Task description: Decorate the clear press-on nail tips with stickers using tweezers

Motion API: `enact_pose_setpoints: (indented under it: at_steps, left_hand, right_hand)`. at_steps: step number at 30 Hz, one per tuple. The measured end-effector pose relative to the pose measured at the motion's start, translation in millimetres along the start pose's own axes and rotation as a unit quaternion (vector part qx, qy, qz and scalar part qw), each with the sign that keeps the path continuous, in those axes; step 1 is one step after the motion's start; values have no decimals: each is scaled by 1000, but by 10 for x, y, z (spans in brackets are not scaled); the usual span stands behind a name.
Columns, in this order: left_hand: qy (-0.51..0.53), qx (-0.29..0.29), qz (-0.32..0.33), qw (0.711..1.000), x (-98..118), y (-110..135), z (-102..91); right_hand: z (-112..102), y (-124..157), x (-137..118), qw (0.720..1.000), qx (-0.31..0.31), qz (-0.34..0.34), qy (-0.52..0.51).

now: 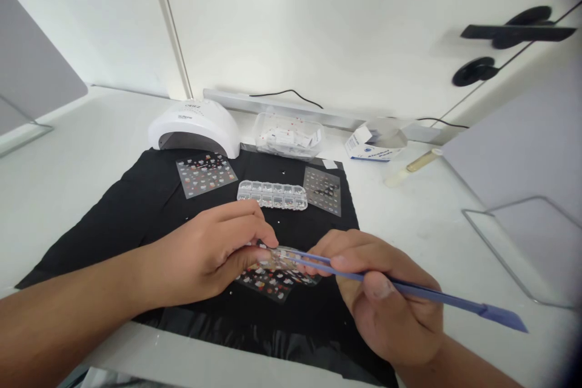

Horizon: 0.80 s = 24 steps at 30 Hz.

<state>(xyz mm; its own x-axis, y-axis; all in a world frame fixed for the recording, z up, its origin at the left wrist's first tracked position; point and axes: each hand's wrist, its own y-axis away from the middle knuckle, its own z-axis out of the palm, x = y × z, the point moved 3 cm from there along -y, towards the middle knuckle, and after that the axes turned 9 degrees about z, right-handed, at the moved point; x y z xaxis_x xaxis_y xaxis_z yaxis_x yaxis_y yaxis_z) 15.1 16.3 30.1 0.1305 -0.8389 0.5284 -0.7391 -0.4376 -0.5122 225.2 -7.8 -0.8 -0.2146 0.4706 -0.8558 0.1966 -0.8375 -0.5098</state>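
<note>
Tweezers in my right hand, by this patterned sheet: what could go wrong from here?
The tips of the tweezers are close to your left hand, so a slip might poke a finger. They could also crease the patterned sheet, which looks partly lifted there. The compartment case lies just beyond your left hand; a knock might scatter its small contents.

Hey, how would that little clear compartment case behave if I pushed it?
The clear case is probably light, being small, see-through plastic. Lying flat, it likely won't roll or tip. The tiny pieces inside might shift or spill; I can't tell whether it's lidded.
</note>
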Motion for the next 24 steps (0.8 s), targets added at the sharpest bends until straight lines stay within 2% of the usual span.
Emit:
enact_pose_setpoints:
  at_steps: [24]
  left_hand:
    - [2,-9,-7,1000,5,6,9]
  right_hand:
    - [5,8,11,1000,-6,-2,-8]
